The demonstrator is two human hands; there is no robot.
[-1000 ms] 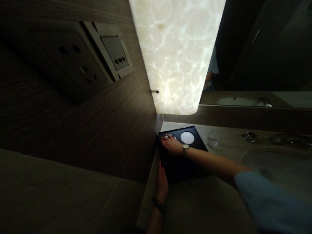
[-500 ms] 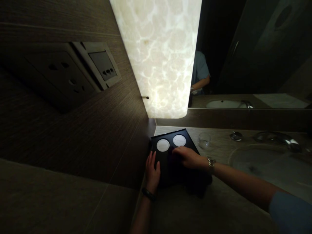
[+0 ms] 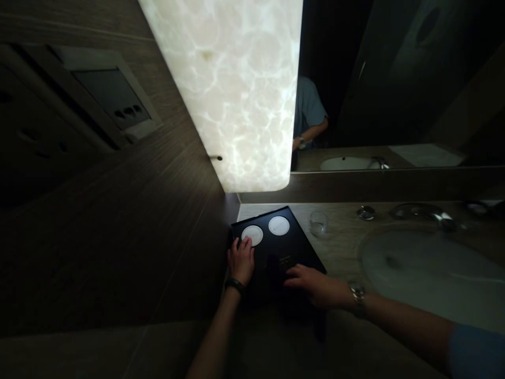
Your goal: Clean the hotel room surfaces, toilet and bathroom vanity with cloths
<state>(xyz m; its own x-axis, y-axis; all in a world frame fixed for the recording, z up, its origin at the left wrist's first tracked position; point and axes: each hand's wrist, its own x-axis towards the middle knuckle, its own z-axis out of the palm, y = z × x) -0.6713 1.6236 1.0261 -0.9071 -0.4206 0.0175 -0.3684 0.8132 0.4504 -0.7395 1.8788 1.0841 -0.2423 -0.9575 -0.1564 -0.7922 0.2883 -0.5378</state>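
Note:
A black tray (image 3: 302, 245) lies on the counter in the corner, with two white round discs, perhaps coasters or lids, at its far end. My left hand (image 3: 241, 261) rests over the tray's left side, fingers spread, the tips on the near edge of the left disc (image 3: 252, 235). The right disc (image 3: 279, 226) is uncovered. Over the nearer right part of the tray, my right hand (image 3: 311, 284) has its fingers bent and low. Deep shadow hides what is under them; a dark shape there could be a cloth, but I cannot make it out.
A clear glass (image 3: 317, 223) stands just right of the tray. Beyond it are a drain stopper or knob (image 3: 366, 212), a faucet (image 3: 420, 213) and a sink basin (image 3: 426, 263). A glowing lamp panel (image 3: 240, 105) hangs above, beside a mirror (image 3: 394, 105). Wall sockets (image 3: 114, 97) are at left.
My left hand has moved farther up the tray onto the left disc. My right hand has drawn back towards me, away from the discs. The view has shifted slightly right.

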